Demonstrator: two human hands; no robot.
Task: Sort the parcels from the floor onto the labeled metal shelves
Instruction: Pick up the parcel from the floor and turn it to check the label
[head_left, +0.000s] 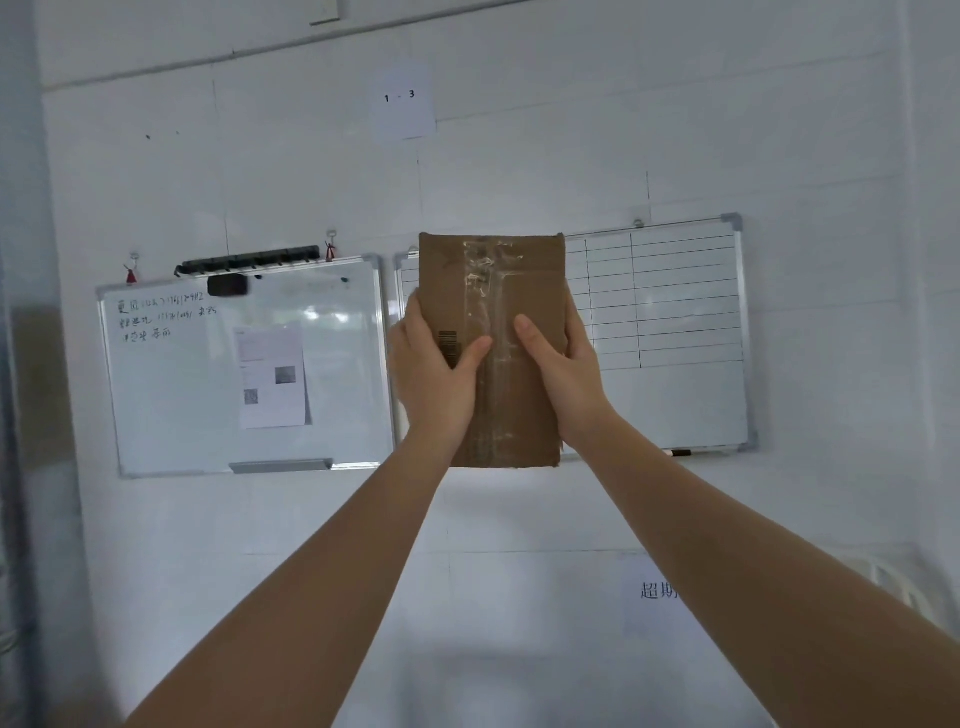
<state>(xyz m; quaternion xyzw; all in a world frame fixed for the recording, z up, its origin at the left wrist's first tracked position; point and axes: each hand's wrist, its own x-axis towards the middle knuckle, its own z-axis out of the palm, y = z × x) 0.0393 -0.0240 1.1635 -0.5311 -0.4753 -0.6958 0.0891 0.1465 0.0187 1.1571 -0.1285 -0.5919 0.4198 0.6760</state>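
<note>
Parcel (493, 332) clamped upright between left hand (434, 374) and right hand (563, 371); keep both thumbs off its barcode (448, 344) while reading

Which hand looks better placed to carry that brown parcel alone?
Probably the left hand: it wraps the cardboard parcel at its edge, thumb across the front. The right hand grips similarly, so the difference is slight.
</note>
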